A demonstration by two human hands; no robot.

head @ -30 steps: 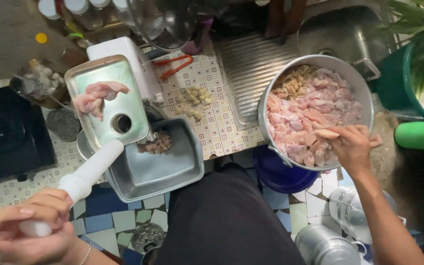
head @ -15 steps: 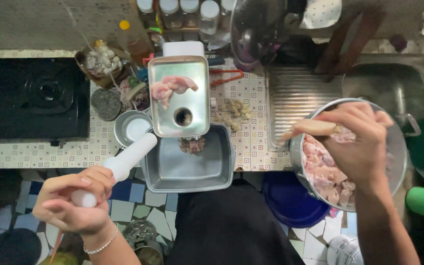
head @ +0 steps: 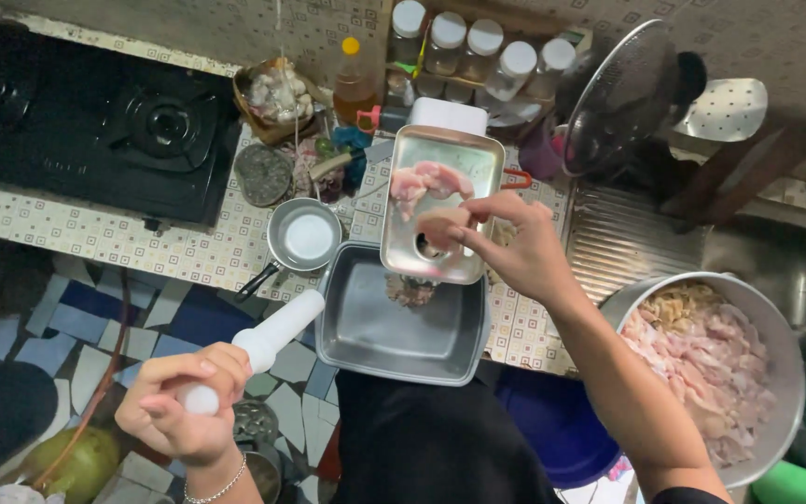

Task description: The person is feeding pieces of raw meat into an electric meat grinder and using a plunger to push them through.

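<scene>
Right hand (head: 506,247) has come over from the big steel pot of raw meat (head: 701,364) at right, now pinching a pink meat piece (head: 442,227) at the grinder's metal feed tray (head: 440,201) hole; left hand (head: 184,406) still clenched on white plastic pusher (head: 268,341), near-left, so feeding's on

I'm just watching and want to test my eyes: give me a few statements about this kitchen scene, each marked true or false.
1. The left hand holds a white pusher. True.
2. The right hand is in the big bowl of meat. False: it is over the grinder tray, holding a piece of meat at the feed hole.
3. The grey pan under the grinder is full. False: only a little mince lies at its back edge.
4. Pink meat lies on the tray. True.
</scene>
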